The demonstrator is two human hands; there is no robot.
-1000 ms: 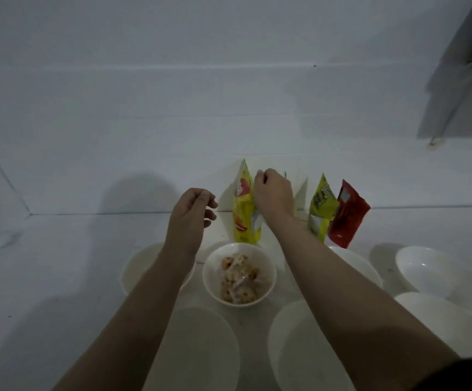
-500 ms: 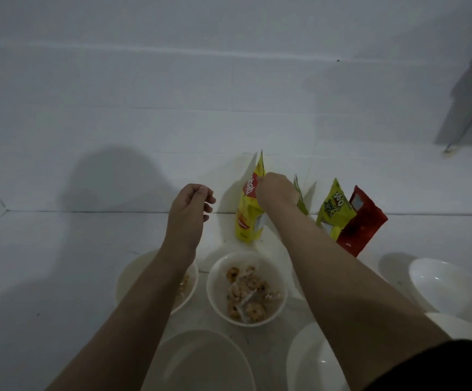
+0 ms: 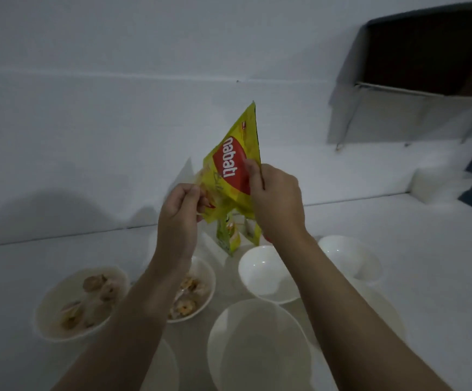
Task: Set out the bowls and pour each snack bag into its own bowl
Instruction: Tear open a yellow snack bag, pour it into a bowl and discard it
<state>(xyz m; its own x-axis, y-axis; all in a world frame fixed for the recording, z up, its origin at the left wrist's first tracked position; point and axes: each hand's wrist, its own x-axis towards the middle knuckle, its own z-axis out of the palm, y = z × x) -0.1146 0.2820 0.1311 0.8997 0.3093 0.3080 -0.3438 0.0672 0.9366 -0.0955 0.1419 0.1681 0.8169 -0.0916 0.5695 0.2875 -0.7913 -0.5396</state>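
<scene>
Up at the centre of the frame both hands clamp one yellow snack bag (image 3: pixel 236 167) — the right hand (image 3: pixel 275 203) pinching its right edge, thumb across the red logo, the left hand (image 3: pixel 180 218) pinching its lower left corner. It hangs tilted between them, above the white table (image 3: pixel 426 263). Below stand a green bag (image 3: pixel 227 238), two bowls of snacks at lower left (image 3: pixel 80 303) (image 3: pixel 194 289) and white bowls without snacks at lower centre and right (image 3: pixel 267 273) (image 3: pixel 260 345) (image 3: pixel 349 256).

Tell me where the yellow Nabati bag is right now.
In the head view the yellow Nabati bag is held up at centre, between the left hand and right hand, above the bowls.
</scene>
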